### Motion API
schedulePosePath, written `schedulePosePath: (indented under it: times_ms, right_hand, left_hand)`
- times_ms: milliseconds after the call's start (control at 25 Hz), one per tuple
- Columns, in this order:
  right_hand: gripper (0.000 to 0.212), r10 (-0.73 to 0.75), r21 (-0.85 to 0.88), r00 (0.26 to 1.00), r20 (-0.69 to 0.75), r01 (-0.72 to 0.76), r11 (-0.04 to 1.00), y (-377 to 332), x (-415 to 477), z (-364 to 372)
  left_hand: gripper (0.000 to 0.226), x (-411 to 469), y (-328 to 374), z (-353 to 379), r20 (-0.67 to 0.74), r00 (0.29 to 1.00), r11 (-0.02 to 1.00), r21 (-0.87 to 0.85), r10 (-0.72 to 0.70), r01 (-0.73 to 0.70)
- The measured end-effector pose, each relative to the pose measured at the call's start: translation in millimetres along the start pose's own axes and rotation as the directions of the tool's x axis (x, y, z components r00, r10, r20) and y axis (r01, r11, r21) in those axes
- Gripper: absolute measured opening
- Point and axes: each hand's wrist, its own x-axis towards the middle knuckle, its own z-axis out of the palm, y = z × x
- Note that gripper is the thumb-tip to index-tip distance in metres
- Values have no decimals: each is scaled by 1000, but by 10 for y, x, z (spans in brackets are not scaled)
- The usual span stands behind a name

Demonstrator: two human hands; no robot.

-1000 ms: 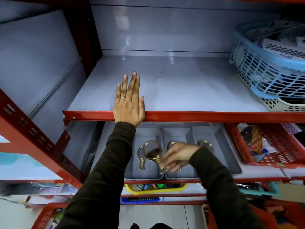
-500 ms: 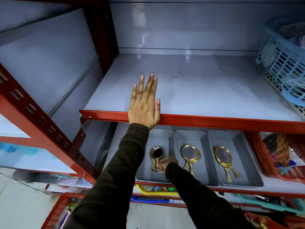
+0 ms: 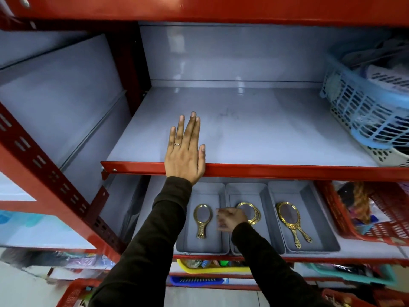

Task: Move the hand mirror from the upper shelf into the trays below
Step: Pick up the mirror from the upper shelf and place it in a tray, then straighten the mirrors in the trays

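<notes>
Three grey trays sit side by side on the lower shelf. In the left tray (image 3: 200, 245) lies one gold hand mirror (image 3: 202, 219), handle toward me. The middle tray (image 3: 245, 190) holds gold mirrors (image 3: 253, 212) partly hidden by my right hand (image 3: 230, 219), which is blurred, holds nothing and hovers over the wall between the left and middle trays. Gold mirrors (image 3: 290, 218) also lie in the right tray (image 3: 309, 247). My left hand (image 3: 184, 151) rests flat, fingers out, on the front edge of the bare grey upper shelf (image 3: 254, 138).
A blue basket (image 3: 363, 111) stacked on a white one fills the upper shelf's right end. A red basket (image 3: 376, 216) of goods stands right of the trays. Red uprights frame the left side. Yellow, blue and teal bins sit on the shelves below.
My right hand has let go of the mirror in the left tray and drawn back to the right. The view has shifted, with the shelves now further right and lower.
</notes>
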Motion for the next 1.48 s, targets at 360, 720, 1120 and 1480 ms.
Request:
schedulePosePath:
  times_ms: [360, 720, 1120, 1480]
  right_hand:
    - [24, -92, 76, 990, -103, 100, 992, -317, -511, -1117]
    - [26, -36, 67, 982, -188, 50, 997, -261, -476, -2228]
    - [55, 42, 55, 983, -181, -33, 998, -122, -39, -2995]
    - [54, 122, -181, 977, -173, -154, 971, 2, 211, -2930]
  left_hand:
    - [66, -162, 340, -172, -38, 999, 986, -166, 12, -19]
    - [65, -955, 1736, 204, 180, 949, 865, -480, 259, -146]
    - [51, -1071, 3037, 960, 807, 587, 271, -552, -66, 789]
    - [65, -823, 3428, 1189, 990, 129, -337, -141, -59, 931]
